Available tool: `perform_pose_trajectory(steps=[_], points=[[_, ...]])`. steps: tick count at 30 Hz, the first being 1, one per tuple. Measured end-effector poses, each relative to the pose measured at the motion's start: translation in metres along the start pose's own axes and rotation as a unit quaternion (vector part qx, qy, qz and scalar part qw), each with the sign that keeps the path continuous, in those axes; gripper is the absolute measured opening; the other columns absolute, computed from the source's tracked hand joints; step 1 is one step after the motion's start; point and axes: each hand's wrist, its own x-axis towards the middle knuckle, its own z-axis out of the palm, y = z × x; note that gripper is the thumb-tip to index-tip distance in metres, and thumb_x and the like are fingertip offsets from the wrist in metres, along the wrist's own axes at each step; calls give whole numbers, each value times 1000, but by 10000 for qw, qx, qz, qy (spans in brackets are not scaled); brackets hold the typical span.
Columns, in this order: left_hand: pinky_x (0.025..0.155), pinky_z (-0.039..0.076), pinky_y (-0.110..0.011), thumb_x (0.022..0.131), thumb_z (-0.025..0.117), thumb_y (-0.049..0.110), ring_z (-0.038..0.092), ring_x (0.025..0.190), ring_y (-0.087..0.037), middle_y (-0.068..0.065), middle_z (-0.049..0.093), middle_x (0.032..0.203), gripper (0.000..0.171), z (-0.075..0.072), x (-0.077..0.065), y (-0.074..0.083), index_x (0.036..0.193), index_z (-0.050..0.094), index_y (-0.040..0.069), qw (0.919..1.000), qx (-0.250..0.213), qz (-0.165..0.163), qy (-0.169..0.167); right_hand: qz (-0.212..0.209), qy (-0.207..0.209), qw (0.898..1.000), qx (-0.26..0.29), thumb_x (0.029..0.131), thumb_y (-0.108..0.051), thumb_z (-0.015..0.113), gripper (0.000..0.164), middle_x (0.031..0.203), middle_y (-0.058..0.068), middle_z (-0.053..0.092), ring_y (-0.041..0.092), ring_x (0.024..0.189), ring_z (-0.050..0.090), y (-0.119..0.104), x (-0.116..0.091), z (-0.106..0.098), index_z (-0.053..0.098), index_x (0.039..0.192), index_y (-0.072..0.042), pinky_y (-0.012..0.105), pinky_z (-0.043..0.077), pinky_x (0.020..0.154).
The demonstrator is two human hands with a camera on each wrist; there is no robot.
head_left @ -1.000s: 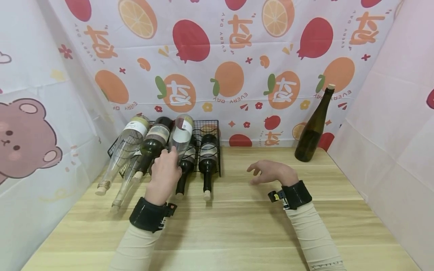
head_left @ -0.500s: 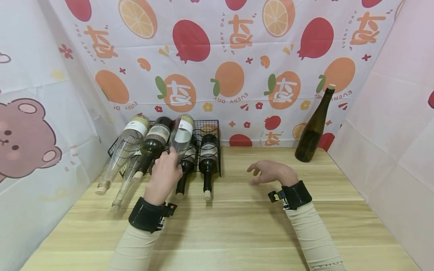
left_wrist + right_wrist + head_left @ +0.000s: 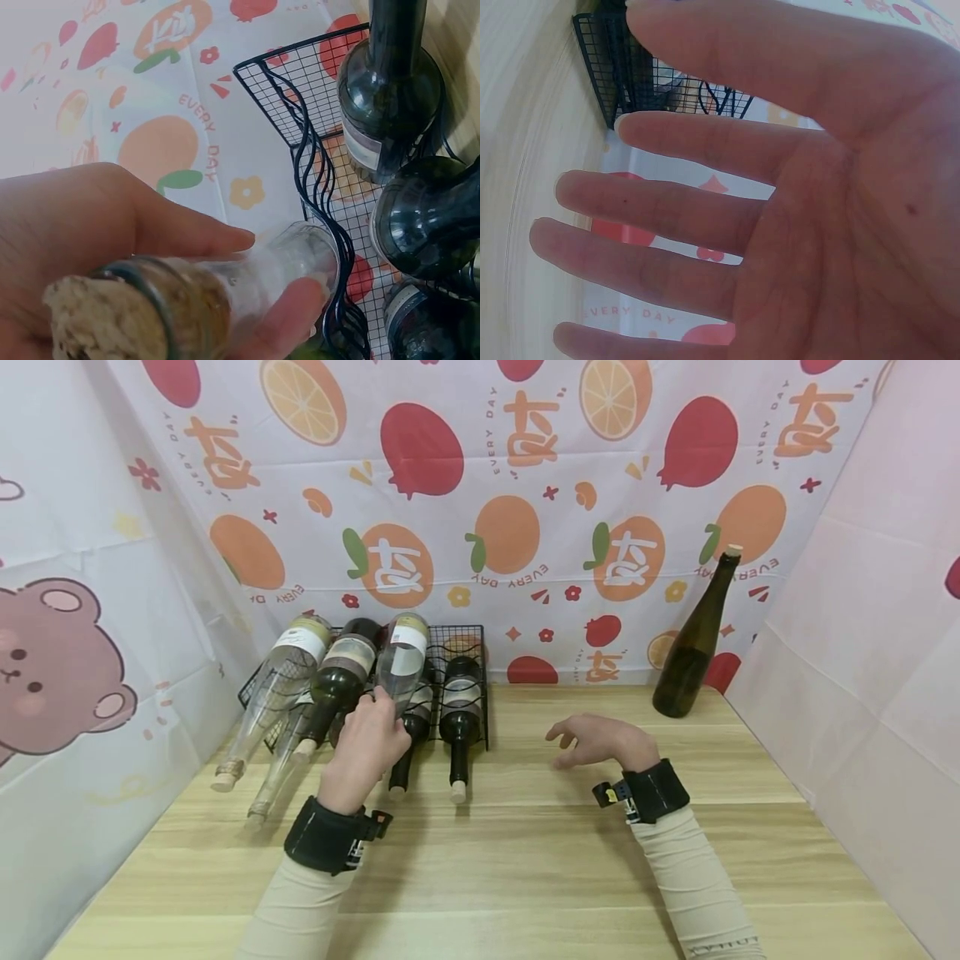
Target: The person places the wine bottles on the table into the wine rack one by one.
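My left hand grips a clear glass bottle by its neck. The bottle lies on the upper level of a black wire rack, base toward the back wall and white label facing up. In the left wrist view its cork points at the camera, with thumb and fingers around the neck. Below and right of it lie two dark corked bottles, one at the rack's right end. My right hand hovers over the table, fingers loosely bent and spread, holding nothing.
Left of the held bottle lie a dark bottle and a clear bottle on top, with another clear bottle beneath. A tall green corked bottle stands upright at the table's back right. Fabric-covered walls enclose the wooden table.
The held clear bottle has rolled about its length, bringing its label round to face up. My left hand has turned slightly to the right with it. The right hand has stayed put.
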Motion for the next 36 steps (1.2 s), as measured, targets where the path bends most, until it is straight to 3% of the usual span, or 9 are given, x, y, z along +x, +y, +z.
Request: perform_pose_trajectory(steps=[5, 9, 12, 15, 26, 33, 36], points=[[74, 56, -58, 91, 51, 5, 66, 89, -53, -40, 60, 108, 56, 1, 2, 0, 136, 40, -27, 9998, -19, -170, -113, 27, -21, 10000, -4, 93, -29, 77, 53, 135, 16, 68, 31, 123, 64, 0, 1, 0, 62, 142, -12, 52, 52, 103], [62, 52, -47, 85, 48, 2, 64, 71, -40, -25, 59, 84, 68, 2, 4, -1, 143, 31, -28, 9992, -86, -256, -299, 11, -28, 10000, -11, 93, -29, 77, 53, 135, 16, 68, 31, 124, 64, 0, 1, 0, 62, 142, -12, 52, 52, 103], [56, 43, -38, 81, 47, 0, 54, 58, -28, -5, 43, 64, 74, 1, 5, -2, 146, 26, -29, 9985, -130, -297, -440, -11, -28, 10000, -24, 94, -28, 77, 53, 136, 17, 67, 31, 124, 64, 0, 1, 0, 62, 142, -11, 52, 52, 103], [54, 39, -34, 80, 46, 1, 48, 52, -23, 4, 31, 56, 77, 1, 6, -3, 147, 22, -30, 9977, -169, -330, -567, -22, -27, 10000, -24, 94, -28, 76, 53, 136, 17, 67, 31, 124, 64, 0, 2, 0, 62, 142, -11, 52, 52, 103], [52, 39, -33, 87, 49, 5, 56, 53, -26, 2, 38, 51, 79, -1, 7, -3, 149, 14, -29, 9955, -78, -416, -844, -17, -15, 10000, -55, 94, -28, 76, 52, 136, 17, 67, 32, 124, 64, 2, 3, 2, 62, 141, -11, 52, 52, 103], [50, 36, -32, 88, 48, 5, 52, 47, -25, 5, 34, 50, 80, -5, 6, -5, 151, 10, -28, 9936, -237, -469, -1004, -9, -38, 10000, -57, 94, -28, 76, 53, 136, 17, 67, 32, 124, 63, 1, 3, 2, 62, 142, -11, 52, 52, 102], [51, 38, -33, 89, 46, 6, 55, 50, -26, 1, 40, 52, 79, -4, 6, -4, 151, 10, -28, 9933, -232, -503, -1019, -19, -37, 10000, -53, 94, -28, 76, 53, 136, 17, 67, 32, 124, 63, 2, 3, 2, 62, 142, -11, 52, 52, 103]])
